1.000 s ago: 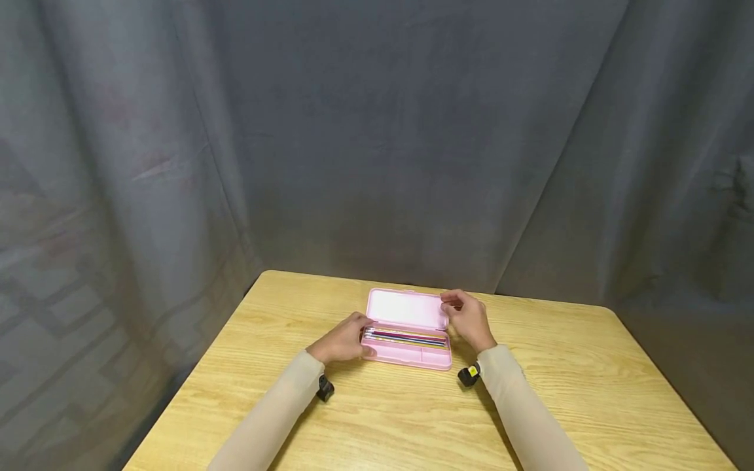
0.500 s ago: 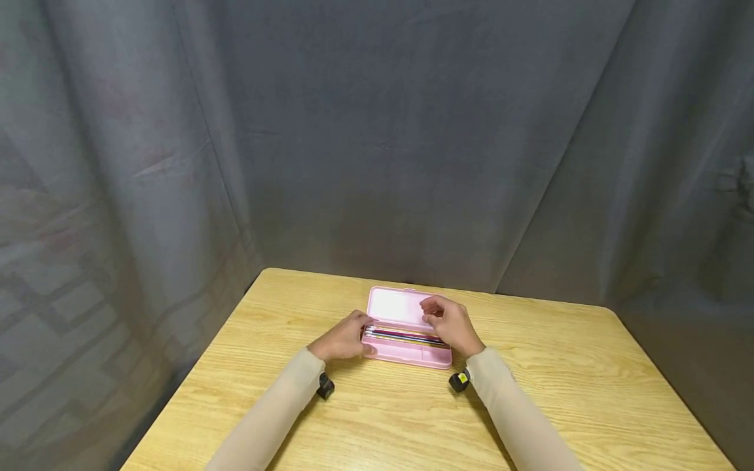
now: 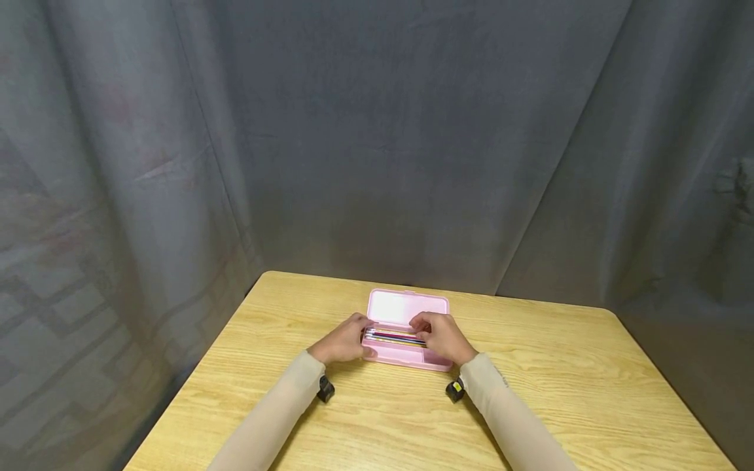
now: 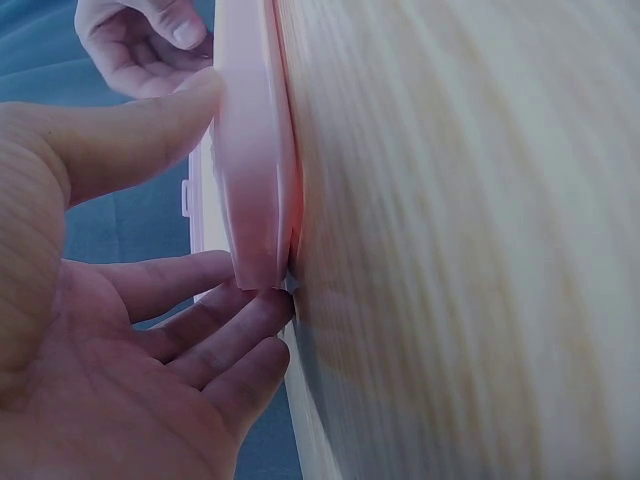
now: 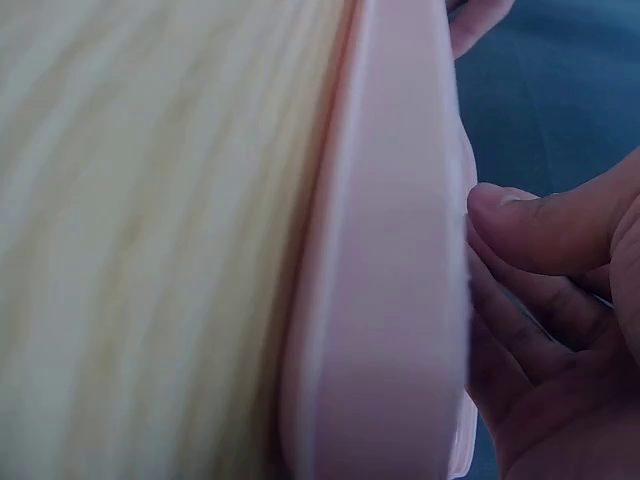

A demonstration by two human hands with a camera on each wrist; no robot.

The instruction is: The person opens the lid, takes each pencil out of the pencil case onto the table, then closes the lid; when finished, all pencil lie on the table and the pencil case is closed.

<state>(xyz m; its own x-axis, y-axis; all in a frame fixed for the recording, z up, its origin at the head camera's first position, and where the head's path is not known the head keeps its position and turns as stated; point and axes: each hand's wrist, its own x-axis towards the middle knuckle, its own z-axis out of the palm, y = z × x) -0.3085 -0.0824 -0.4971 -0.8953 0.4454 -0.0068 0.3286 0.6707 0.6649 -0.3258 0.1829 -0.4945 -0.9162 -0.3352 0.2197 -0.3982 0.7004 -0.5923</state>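
Note:
A pink pencil case (image 3: 391,354) lies on the table with its lid (image 3: 400,307) folded back behind it. Several pencils (image 3: 389,337) in different colours lie side by side in its rear compartment. My left hand (image 3: 341,339) grips the case's left end, thumb at the front wall and fingers around the end; the left wrist view shows thumb and fingertips against the pink wall (image 4: 255,170). My right hand (image 3: 443,335) is over the right part of the pencils, thumb and index finger apart and fingertips low in the case. Its palm hides the pencils' right ends.
The case's front strip has a small divided section (image 3: 434,358) at the right. Around the case stretches the wooden table (image 3: 377,418), its far edge close behind the lid. Grey curtains (image 3: 377,144) hang behind and at both sides.
My right hand has moved left and down from the lid's right edge to the pencils, uncovering the lid's right side. My left hand and the case have stayed in place.

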